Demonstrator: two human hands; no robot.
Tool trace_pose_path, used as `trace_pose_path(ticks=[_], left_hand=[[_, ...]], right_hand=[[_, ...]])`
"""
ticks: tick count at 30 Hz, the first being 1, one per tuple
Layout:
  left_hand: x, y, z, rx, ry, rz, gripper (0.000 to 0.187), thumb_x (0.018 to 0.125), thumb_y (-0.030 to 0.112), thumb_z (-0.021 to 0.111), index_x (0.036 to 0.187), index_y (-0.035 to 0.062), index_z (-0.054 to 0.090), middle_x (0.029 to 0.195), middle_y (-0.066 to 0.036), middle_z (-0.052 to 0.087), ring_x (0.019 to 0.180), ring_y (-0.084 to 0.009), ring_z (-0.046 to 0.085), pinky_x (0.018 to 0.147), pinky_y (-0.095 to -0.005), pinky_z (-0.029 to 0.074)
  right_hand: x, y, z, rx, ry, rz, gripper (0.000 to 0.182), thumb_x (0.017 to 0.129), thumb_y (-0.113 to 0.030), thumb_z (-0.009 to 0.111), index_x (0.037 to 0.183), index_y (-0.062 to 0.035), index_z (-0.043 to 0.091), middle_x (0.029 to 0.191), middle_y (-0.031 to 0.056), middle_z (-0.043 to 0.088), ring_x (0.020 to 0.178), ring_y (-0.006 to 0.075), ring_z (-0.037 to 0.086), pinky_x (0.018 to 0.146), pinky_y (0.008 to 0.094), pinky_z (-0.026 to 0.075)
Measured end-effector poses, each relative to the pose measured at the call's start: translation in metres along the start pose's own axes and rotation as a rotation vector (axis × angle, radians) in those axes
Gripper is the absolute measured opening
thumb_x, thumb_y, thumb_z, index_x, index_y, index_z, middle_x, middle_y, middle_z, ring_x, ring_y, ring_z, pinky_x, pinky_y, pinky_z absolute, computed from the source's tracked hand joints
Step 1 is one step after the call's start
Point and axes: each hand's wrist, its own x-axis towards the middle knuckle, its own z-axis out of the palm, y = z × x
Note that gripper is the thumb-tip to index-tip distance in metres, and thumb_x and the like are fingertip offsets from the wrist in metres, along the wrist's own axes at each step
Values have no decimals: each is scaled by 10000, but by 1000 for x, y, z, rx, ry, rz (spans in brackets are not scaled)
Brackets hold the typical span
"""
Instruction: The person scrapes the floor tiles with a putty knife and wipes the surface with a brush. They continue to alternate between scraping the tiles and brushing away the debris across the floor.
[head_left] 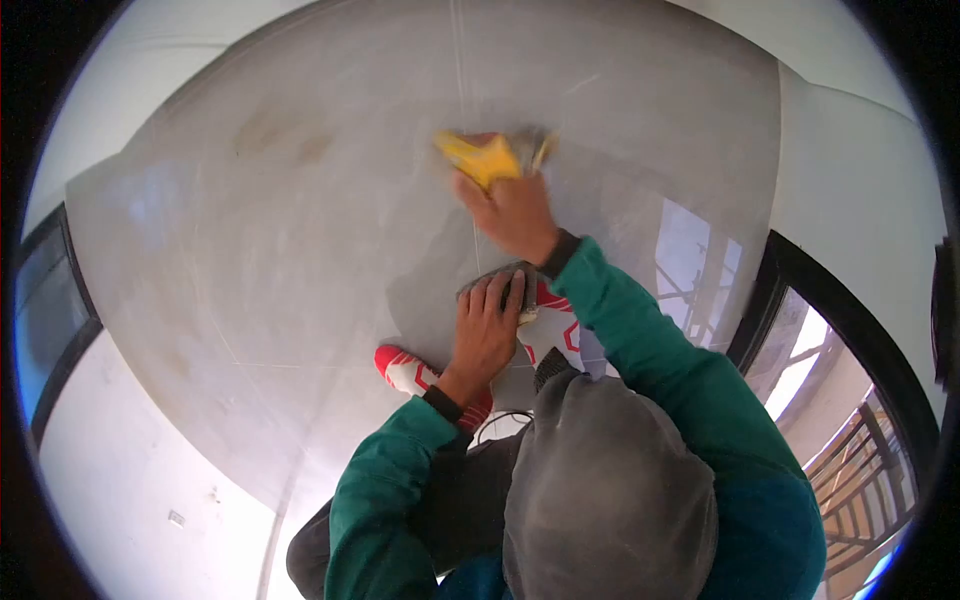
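My right hand (512, 218) reaches forward over the grey tiles, its fingers closed on a yellow cloth (482, 158) smeared by motion. Just right of the cloth is a blurred grey and tan piece (540, 148), its kind unclear, right at my fingers. Closer to my body, my left hand (486, 335) has its fingers bent over a dark grey, flat-sided block (528, 284). That block sits beside my right foot (555, 335), in a white and red sock. My left foot (405, 370), in a matching sock, is left of my left wrist.
Glossy grey tiles (330, 220) with thin joint lines spread around me, with brownish smears (280, 135) at the far left. White walls (850, 170) rise at the sides. Dark-framed openings stand left (55, 310) and right (790, 290). A thin black cable (500, 418) loops near my legs.
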Motion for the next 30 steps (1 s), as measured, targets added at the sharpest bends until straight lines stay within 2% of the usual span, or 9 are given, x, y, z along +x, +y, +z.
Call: trace_pose_path(ticks=[2,6,12,14,18,23,25,26,30], left_hand=[[10,-7,-3,-38,19,-5,542,728,66,474,1256,-6,380,1186,-186,407,1056,-340,412,914,-466,318],[41,-24,-35,-253,133,-192,547,794,61,443,1310,-16,281,1299,-217,320,1167,-388,333,994,-467,256],[52,-54,-75,-1265,70,-436,630,925,266,353,1368,-16,7,1422,-186,129,1289,-286,203,1040,-365,182],[51,-58,-56,-1162,70,-304,667,920,307,369,1370,-3,-14,1425,-177,105,1289,-271,198,1039,-354,184],[75,5,-56,-1061,-64,-487,506,925,339,364,1281,-12,282,1291,-154,349,1206,-223,332,991,-310,269],[45,-18,-15,-1142,110,-728,328,908,255,403,1058,-20,500,1105,-119,530,1116,-236,452,954,-338,329],[20,-42,15,-145,121,139,349,855,228,480,1127,10,480,1194,-142,483,1157,-287,427,979,-404,313],[5,-49,29,-191,-93,337,425,816,231,489,1200,53,454,1302,-161,390,1248,-320,307,1047,-470,187],[41,-95,-6,92,-101,26,588,783,293,530,1294,59,358,1377,-148,290,1298,-298,215,1054,-500,112]], right_hand=[[27,-24,-8,153,-288,292,329,775,-182,620,1039,-5,533,932,123,604,859,278,589,749,332,463],[-15,35,-108,184,181,333,328,799,-239,632,997,3,534,893,66,597,788,127,552,689,269,452],[-84,50,-209,-522,-11,509,420,736,-272,692,1006,8,531,910,91,564,756,176,564,672,296,462],[-73,20,-197,-852,81,292,493,686,-249,724,1058,-10,506,943,116,525,773,200,564,650,317,472],[-63,-37,-106,536,-427,622,561,707,-248,704,1142,-11,440,928,131,537,823,227,544,721,344,447],[-74,-7,-90,-164,-491,545,448,758,-255,648,1084,11,494,875,139,557,810,237,535,744,354,430],[-71,20,-118,-432,-437,536,378,773,-236,620,1030,24,523,855,145,566,787,232,536,717,341,430],[-65,31,-132,-420,-319,553,347,776,-224,609,1001,29,535,841,146,571,765,229,537,697,333,430],[-42,32,-163,-15,20,554,278,765,-227,615,869,25,566,743,120,578,656,210,527,614,323,426]])
